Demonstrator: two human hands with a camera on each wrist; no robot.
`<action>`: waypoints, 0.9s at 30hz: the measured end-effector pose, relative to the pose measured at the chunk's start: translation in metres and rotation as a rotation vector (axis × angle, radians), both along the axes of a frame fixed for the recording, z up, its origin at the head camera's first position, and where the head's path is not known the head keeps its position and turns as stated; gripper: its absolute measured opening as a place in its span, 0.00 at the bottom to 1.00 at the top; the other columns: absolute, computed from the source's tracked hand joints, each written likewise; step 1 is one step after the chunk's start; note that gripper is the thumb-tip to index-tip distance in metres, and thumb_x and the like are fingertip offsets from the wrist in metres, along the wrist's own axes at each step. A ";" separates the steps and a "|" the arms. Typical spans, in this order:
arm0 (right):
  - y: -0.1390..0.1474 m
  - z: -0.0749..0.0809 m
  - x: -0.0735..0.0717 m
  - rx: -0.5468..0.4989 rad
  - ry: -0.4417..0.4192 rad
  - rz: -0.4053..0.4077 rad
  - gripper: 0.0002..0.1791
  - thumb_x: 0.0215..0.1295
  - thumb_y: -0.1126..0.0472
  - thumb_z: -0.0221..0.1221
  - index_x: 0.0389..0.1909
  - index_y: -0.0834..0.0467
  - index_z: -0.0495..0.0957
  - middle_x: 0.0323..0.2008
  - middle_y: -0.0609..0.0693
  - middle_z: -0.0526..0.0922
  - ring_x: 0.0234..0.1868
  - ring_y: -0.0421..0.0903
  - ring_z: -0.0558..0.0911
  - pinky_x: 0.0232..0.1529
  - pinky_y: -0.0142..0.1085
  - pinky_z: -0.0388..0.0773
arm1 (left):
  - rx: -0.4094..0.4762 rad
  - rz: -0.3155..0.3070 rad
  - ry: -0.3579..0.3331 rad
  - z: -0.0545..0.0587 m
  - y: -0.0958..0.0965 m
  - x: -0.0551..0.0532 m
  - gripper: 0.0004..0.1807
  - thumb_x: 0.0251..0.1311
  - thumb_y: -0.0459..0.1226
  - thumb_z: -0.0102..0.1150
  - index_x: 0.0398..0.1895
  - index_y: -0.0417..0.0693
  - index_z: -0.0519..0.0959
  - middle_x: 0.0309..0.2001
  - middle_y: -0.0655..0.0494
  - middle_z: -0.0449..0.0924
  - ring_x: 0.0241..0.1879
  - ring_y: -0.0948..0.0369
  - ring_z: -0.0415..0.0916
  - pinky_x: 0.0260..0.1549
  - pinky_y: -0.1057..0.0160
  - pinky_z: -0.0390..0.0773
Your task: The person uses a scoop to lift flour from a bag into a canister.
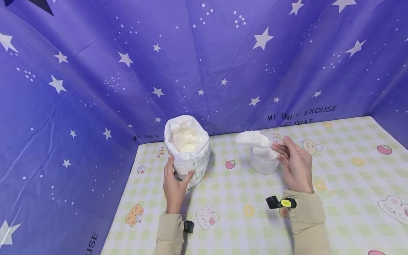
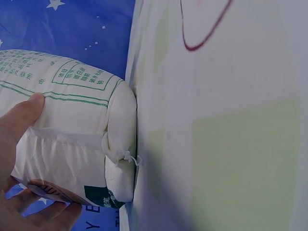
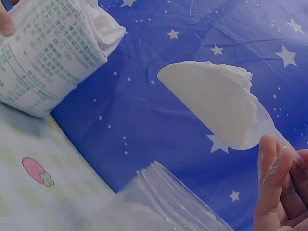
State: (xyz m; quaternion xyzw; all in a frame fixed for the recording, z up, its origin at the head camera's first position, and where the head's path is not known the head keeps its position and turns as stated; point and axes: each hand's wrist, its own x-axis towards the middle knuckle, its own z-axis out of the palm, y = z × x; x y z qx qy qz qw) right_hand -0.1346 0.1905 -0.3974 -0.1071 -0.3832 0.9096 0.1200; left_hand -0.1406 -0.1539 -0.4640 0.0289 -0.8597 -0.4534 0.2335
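A white cloth flour bag (image 1: 199,166) with green print stands with its top rolled open, pale flour (image 1: 185,140) inside. My left hand (image 1: 176,184) grips its near lower side; in the left wrist view the thumb (image 2: 30,113) presses the printed face while the fingers wrap underneath. In my right hand (image 1: 296,164) the thin handle of a clear scoop (image 3: 263,120) is pinched. Heaped with flour, the scoop hangs over a clear plastic jar (image 1: 264,166). White flour shows inside the jar, and some dusts my right fingertips (image 3: 276,166).
A checked tablecloth (image 1: 229,191) with cartoon prints covers the table. Behind and to the left hangs a blue curtain (image 1: 191,63) with white stars, close behind the bag and jar. A black strap (image 1: 280,203) sits at the right wrist, another (image 1: 188,226) at the left.
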 end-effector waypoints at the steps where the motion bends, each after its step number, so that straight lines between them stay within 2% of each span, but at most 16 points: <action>1: 0.001 0.000 0.000 -0.001 -0.006 -0.008 0.12 0.66 0.57 0.64 0.36 0.64 0.84 0.35 0.53 0.89 0.37 0.43 0.88 0.30 0.27 0.82 | 0.000 0.000 0.000 0.000 0.000 0.000 0.49 0.49 0.43 0.77 0.74 0.46 0.62 0.75 0.51 0.58 0.72 0.52 0.61 0.65 0.55 0.75; 9: 0.011 -0.002 0.004 0.005 -0.022 -0.049 0.13 0.66 0.57 0.64 0.37 0.65 0.84 0.35 0.52 0.89 0.37 0.44 0.88 0.29 0.27 0.82 | 0.001 0.005 -0.004 0.000 0.000 -0.001 0.49 0.49 0.43 0.77 0.75 0.46 0.62 0.76 0.51 0.58 0.72 0.52 0.61 0.65 0.54 0.75; 17: 0.022 -0.007 0.007 0.014 -0.076 -0.102 0.13 0.63 0.56 0.67 0.36 0.65 0.85 0.35 0.53 0.89 0.36 0.44 0.88 0.25 0.27 0.81 | -0.012 0.012 0.003 0.000 0.000 0.000 0.50 0.49 0.43 0.77 0.75 0.47 0.62 0.75 0.51 0.58 0.72 0.52 0.61 0.65 0.54 0.75; 27: 0.029 -0.007 0.012 0.029 -0.105 -0.180 0.13 0.61 0.58 0.69 0.39 0.64 0.86 0.30 0.53 0.89 0.33 0.44 0.89 0.23 0.28 0.80 | -0.013 0.002 0.004 -0.001 -0.001 -0.001 0.50 0.50 0.45 0.77 0.75 0.47 0.61 0.75 0.51 0.58 0.71 0.52 0.62 0.64 0.55 0.76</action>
